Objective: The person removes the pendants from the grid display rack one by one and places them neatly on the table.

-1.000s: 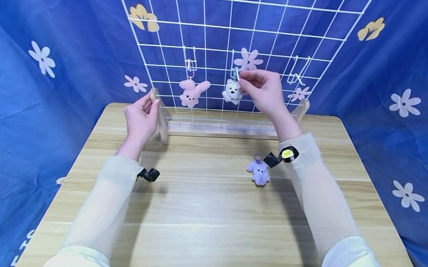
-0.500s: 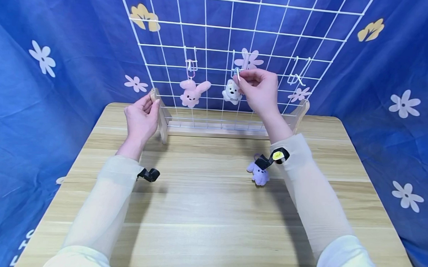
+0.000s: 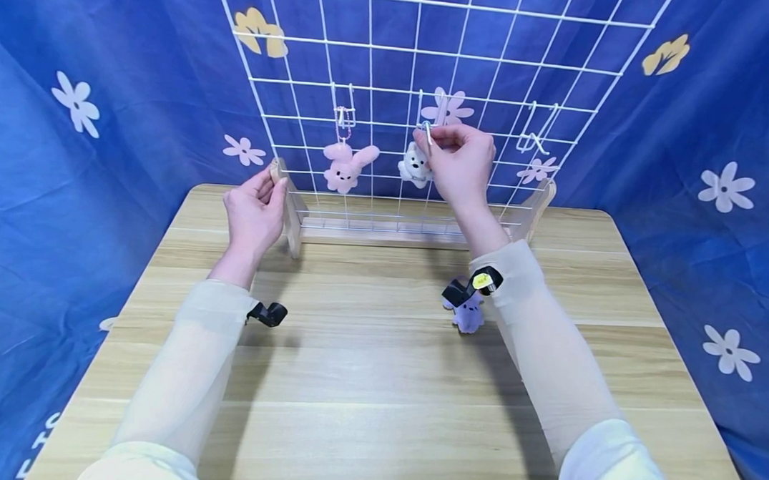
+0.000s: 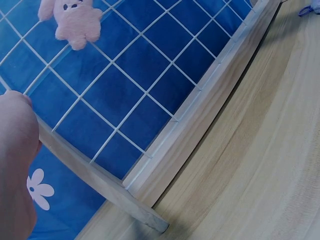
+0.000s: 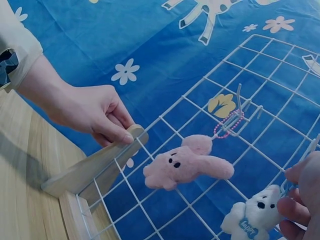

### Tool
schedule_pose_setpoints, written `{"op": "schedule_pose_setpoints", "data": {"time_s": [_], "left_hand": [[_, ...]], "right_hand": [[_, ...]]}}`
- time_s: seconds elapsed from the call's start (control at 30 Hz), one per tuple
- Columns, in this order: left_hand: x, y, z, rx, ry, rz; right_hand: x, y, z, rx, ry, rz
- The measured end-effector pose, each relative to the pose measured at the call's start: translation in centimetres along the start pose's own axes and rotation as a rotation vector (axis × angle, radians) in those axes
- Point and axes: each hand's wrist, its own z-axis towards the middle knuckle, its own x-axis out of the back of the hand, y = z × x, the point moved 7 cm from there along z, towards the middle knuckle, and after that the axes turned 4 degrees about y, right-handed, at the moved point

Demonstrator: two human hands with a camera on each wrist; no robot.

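Your white plush toy (image 5: 257, 209), in front of the white metal wire grid panel (image 3: 415, 51), bears a small blue patch (image 5: 247, 229) reading "HAPPY". Nearer you than the panel, the yellow label (image 3: 482, 281) on your black plastic right-wrist camera (image 3: 457, 293) carries marks too small to read. Nearer you and left of the panel, white letters (image 3: 53, 420) on the blue cloth backdrop (image 3: 29, 253) cannot be read reliably.
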Motion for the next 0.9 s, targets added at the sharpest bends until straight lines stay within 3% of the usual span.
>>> {"op": "schedule_pose_setpoints", "data": {"time_s": [0.53, 0.8, 0.9], "left_hand": [[0.12, 0.11, 0.08, -0.004, 0.001, 0.003], [0.06, 0.14, 0.01, -0.005, -0.001, 0.009], [0.04, 0.13, -0.02, -0.003, 0.001, 0.011]], "right_hand": [[0.00, 0.23, 0.12, 0.025, -0.094, 0.053], [0.04, 0.66, 0.14, -0.040, -0.113, 0.268], [0.02, 0.63, 0.13, -0.059, -0.134, 0.290]]}}
